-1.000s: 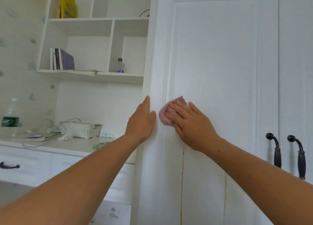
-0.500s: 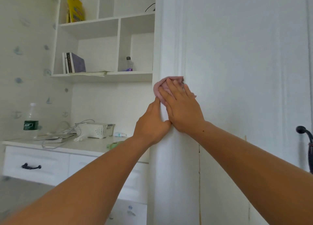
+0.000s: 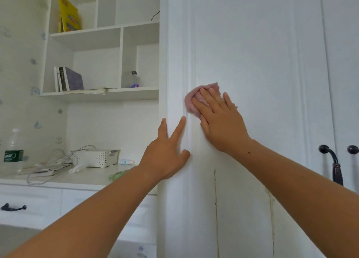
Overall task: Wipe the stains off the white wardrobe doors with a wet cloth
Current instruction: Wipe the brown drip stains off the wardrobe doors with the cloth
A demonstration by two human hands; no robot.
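The white wardrobe door fills the right half of the view. My right hand lies flat on a bunched pink cloth, pressing it against the door's left moulding at about mid-height. My left hand rests with fingers spread on the wardrobe's left edge, just below and left of the cloth, holding nothing. Thin brown streaks run down the lower door panel under my right forearm.
Two dark door handles sit at the right edge. Left of the wardrobe are open white shelves with books and a small bottle. Below them is a desk with a white basket, cables and a water bottle.
My right hand and the cloth slid from the wardrobe's corner edge rightward onto the door moulding. My left hand's fingers have spread apart and it now sits clear of the right hand.
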